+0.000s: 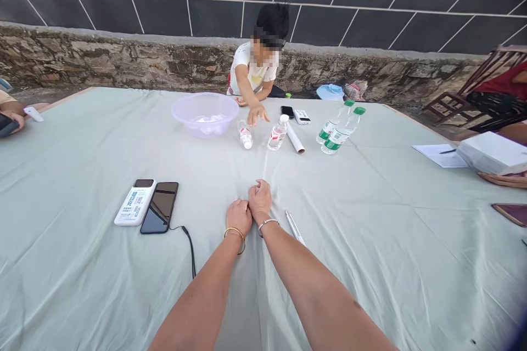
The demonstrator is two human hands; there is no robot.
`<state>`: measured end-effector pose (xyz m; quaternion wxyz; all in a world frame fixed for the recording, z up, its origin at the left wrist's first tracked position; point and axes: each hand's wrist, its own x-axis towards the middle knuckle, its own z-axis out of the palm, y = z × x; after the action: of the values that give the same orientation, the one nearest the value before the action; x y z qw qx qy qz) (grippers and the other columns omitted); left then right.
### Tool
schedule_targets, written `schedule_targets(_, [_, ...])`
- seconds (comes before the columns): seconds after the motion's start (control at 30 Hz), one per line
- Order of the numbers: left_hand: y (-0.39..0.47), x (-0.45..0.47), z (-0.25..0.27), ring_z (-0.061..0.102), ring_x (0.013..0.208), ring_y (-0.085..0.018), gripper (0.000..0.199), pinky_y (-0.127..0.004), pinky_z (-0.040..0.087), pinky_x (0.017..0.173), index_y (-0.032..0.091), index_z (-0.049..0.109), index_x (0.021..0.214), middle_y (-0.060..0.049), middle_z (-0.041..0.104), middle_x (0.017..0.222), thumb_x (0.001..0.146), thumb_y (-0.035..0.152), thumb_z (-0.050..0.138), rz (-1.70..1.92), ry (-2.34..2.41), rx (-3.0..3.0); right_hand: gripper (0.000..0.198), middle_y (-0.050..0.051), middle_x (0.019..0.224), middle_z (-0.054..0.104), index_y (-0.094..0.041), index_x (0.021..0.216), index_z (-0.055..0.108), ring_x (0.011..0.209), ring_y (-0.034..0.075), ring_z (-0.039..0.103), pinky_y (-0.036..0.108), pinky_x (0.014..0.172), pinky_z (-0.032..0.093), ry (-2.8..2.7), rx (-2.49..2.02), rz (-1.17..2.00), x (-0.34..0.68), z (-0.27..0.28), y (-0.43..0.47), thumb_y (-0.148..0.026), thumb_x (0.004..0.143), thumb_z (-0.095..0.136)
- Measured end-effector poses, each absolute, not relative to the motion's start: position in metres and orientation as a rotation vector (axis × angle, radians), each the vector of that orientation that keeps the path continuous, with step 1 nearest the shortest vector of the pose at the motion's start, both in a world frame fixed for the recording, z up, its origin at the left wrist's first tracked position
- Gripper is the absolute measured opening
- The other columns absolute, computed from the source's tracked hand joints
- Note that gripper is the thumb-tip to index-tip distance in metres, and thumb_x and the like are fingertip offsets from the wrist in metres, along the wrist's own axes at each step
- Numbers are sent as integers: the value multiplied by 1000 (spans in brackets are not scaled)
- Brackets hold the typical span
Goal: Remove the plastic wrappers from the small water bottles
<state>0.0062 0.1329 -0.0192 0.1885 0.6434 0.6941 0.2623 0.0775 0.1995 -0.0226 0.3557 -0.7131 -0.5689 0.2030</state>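
Note:
My left hand [239, 216] rests on the cloth-covered table [362, 241] with its fingers curled in, a gold bangle at the wrist. Touching it, my right hand [260, 198] lies slightly farther forward, fingers bent under, with a silver bangle. I see nothing held in either one. A white pen [295, 227] lies to the right of my right wrist. To the left are a black phone [160, 207] with a dark strap and a white power bank [135, 203]. Beyond my hands a clear bottle [277, 132] stands upright, and another small bottle [246, 136] lies tipped over.
Across the table a person [257, 68] reaches over the tipped bottle. Nearby are a purple basin [206, 115] holding clear plastic, a white roll [295, 138] and two green-capped bottles [338, 134]. A white box [494, 151] and paper [439, 156] lie at right.

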Motion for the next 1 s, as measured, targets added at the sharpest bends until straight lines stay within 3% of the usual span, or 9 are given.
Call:
schedule_targets(0.2, [131, 10, -20, 56, 79, -20, 18, -33, 39, 75, 20, 60, 76, -6, 63, 79, 82, 12, 45, 791, 1913, 1786, 37, 11, 115, 55, -17, 116, 49, 103, 23, 54, 34, 88, 39, -1384, -1830, 515, 59, -18, 284, -31, 82, 47])
schedule_targets(0.47, [130, 15, -25, 52, 72, -20, 19, -35, 36, 69, 22, 56, 68, -5, 59, 69, 79, 10, 46, 914, 1868, 1744, 68, 18, 128, 49, -16, 134, 35, 115, 29, 49, 40, 95, 36, -1276, -1871, 558, 29, -19, 379, -41, 77, 61])
schedule_targets(0.6, [129, 16, -27, 50, 68, -20, 21, -35, 35, 66, 22, 55, 66, -4, 58, 66, 79, 9, 46, 946, 1840, 1726, 53, 17, 115, 59, -15, 129, 45, 107, 30, 54, 43, 93, 36, -1279, -1867, 626, 29, -16, 397, -32, 80, 58])
schedule_targets(0.7, [130, 14, -26, 52, 70, -20, 19, -35, 36, 69, 22, 57, 67, -4, 59, 68, 77, 9, 46, 976, 1826, 1704, 42, 16, 114, 60, -14, 124, 51, 105, 27, 55, 40, 92, 37, -1265, -1836, 647, 36, -14, 387, -26, 83, 49])
schedule_targets(0.83, [130, 12, -23, 54, 72, -19, 15, -35, 40, 74, 21, 59, 70, -3, 61, 71, 74, 10, 49, 1151, 1752, 1523, 42, 12, 109, 62, -14, 118, 54, 100, 23, 56, 35, 88, 41, -1240, -1761, 654, 54, -11, 336, -32, 81, 47])
schedule_targets(1.0, [117, 2, -20, 58, 74, -17, 12, -31, 46, 73, 20, 60, 75, -4, 63, 77, 75, 16, 49, 1318, 1724, 1288, 41, 4, 79, 61, -15, 104, 59, 72, 18, 54, 29, 71, 45, -1209, -1631, 791, 100, -6, 237, -44, 77, 47])
